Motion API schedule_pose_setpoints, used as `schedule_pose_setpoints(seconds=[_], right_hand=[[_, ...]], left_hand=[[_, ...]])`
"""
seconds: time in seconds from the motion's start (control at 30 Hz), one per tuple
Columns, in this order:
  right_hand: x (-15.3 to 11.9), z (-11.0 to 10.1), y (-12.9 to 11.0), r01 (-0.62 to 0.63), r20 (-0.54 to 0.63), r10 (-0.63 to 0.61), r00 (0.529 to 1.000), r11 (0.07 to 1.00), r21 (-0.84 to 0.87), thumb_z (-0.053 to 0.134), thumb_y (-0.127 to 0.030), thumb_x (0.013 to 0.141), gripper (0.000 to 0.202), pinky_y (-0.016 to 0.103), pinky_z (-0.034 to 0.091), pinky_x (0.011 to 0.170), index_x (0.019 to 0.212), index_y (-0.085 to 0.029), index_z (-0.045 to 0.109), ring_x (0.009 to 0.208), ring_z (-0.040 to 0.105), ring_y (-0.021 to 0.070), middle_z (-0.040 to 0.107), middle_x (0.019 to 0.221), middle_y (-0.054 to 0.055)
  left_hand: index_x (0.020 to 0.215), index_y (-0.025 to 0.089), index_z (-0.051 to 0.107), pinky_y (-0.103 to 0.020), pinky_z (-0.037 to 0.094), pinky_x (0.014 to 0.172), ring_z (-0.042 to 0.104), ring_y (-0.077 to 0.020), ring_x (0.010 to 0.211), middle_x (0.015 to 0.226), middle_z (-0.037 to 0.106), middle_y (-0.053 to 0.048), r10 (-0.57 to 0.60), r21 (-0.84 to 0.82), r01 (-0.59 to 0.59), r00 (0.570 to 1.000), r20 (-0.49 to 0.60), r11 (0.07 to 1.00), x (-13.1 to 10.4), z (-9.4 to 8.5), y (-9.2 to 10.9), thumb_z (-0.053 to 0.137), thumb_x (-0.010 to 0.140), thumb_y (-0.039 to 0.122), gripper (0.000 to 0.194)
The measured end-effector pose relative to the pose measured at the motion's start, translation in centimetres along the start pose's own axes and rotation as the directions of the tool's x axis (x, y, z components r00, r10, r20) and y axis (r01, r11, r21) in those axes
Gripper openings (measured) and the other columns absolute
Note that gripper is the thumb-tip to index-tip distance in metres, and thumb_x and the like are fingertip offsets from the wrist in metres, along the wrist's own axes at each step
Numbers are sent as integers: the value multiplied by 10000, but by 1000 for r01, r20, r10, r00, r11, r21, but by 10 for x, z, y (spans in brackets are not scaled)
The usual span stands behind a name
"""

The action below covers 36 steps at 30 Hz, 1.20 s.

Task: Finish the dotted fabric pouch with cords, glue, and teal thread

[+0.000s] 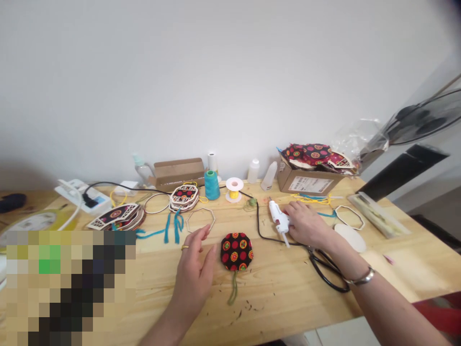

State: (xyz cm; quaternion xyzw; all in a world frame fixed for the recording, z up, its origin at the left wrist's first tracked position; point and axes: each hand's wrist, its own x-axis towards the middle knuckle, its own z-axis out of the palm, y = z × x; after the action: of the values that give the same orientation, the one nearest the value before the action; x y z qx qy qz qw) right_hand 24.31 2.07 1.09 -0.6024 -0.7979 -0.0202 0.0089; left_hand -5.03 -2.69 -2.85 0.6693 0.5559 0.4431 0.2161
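Octagonal fabric piece (236, 252): black, red-and-yellow floral print, lies flat; green cord loop (231, 300) trails from near edge. White glue gun (279, 217): beyond it, to right; nozzle points away.

A spray bottle (144, 172) (pale-topped) stands beside a long cardboard box (179, 169), a fan (414, 120) far right.

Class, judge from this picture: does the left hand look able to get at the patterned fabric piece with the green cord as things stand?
Likely yes: the left hand is open close beside the patterned fabric piece, thumb nearest, and only wooden tabletop shows between them.
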Motion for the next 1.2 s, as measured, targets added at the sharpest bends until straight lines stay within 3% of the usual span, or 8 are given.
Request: schedule_pose_setpoints(seconds=[0.17,0.3,0.43,0.67,0.8,0.97,1.1,1.2], right_hand=[[-2,3,-7,-9,-66,11,998,999,37,490,-116,705,354,337,335,845,1051,-130,564,991,480,235,582,1032,109],[-10,2,-29,45,-271,-40,962,999,12,484,-97,745,353,359,313,889,1092,-117,545,1026,469,240,575,1098,122],[-19,2,-70,211,-366,-176,914,976,58,449,-144,843,149,334,334,771,875,-153,594,808,500,199,604,830,73],[-13,-8,-109,470,-509,-375,775,880,66,442,-125,830,212,305,282,605,630,-175,490,584,374,152,476,592,23],[-3,-2,-102,487,-640,-311,703,866,115,462,-137,842,294,291,264,550,557,-191,411,537,332,135,428,527,0],[2,19,-94,459,-700,-126,703,832,311,513,-87,804,104,308,368,644,747,-173,497,686,458,158,533,686,37],[2,20,-93,460,-728,-58,683,809,367,542,-81,780,167,340,413,710,918,-169,511,796,501,184,569,805,64],[1,16,-94,479,-725,-73,685,794,373,538,-80,778,157,342,415,705,898,-178,513,779,507,180,576,801,56]], left_hand=[[1240,223,426,-353,421,832,481,-214,1099,1200,512,-91,37,-4,-37,999,0,999,-4,0,0,458,863,251,379],[1193,217,476,-333,417,829,493,-199,1063,1155,526,-79,55,0,-55,998,-11,999,-3,-2,3,462,863,235,331],[861,196,576,-295,426,765,548,-167,864,887,582,-36,85,-29,-84,996,40,996,-3,-3,9,488,853,223,92],[705,195,525,-273,406,649,535,-153,685,696,567,-12,24,21,-28,982,187,999,-8,-3,19,438,877,244,199],[655,200,489,-265,380,610,513,-147,636,644,539,-4,21,91,-39,980,197,995,-9,-2,19,424,881,248,241],[484,203,387,-254,350,537,432,-119,495,489,418,29,51,146,-78,982,183,986,-8,0,20,459,867,266,395],[796,206,611,-299,435,736,580,-186,831,879,639,-46,81,260,-107,991,108,960,9,-8,20,501,834,226,117],[925,215,634,-354,438,789,583,-228,918,1028,641,-75,59,540,-151,981,183,828,29,-17,16,481,819,156,196]])
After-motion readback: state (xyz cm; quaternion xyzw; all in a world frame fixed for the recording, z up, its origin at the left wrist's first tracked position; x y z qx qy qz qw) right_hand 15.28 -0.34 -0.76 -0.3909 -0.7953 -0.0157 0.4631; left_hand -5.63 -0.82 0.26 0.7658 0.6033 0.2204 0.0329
